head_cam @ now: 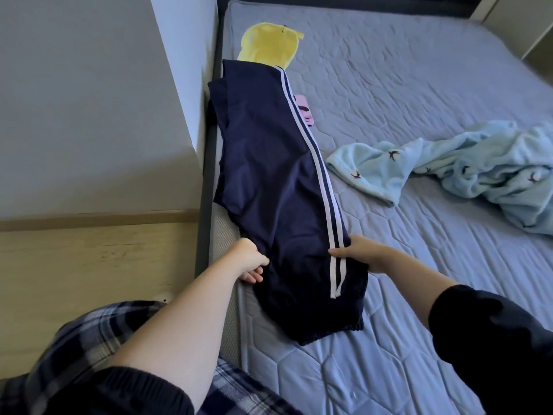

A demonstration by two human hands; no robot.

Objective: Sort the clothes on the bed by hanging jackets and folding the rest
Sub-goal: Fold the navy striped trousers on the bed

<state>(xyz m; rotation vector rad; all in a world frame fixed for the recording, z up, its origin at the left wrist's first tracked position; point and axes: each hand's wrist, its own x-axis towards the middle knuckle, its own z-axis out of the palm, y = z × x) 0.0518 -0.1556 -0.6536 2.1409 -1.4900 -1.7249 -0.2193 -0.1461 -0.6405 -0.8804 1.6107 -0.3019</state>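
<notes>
— What's on the bed [434,94] from where you stand?
— It's a wide quilted mattress, grey-blue. The biggest thing on it is a pair of navy track trousers [269,190], laid lengthways along the left edge, next to the pale wall [89,100]. The legs look stacked one over the other, and some cloth hangs past the mattress edge on the wall side.
— Any markings?
— Two white stripes [317,163] run down the side facing the middle of the bed. The near end finishes in a gathered elastic cuff [329,335]. The fabric is smooth, with a slight sheen.
— And the other clothes?
— A light blue fleecy garment [466,172] with small dark bird shapes lies crumpled on the right, well apart from the trousers. A yellow garment [266,43] sits at the far end, its near part under the trousers. A small pink piece [304,112] peeps out just beside the stripes; I can't tell what it is.
— What are the hands doing?
— Both hold the trousers towards the cuff end. The left hand [250,260] has its fingers curled around the plain edge at the mattress side. The right hand [363,253] pinches the striped edge, thumb on top and fingers tucked beneath the cloth. The forearms are bare, with dark sleeves [493,339] bunched higher up.
</notes>
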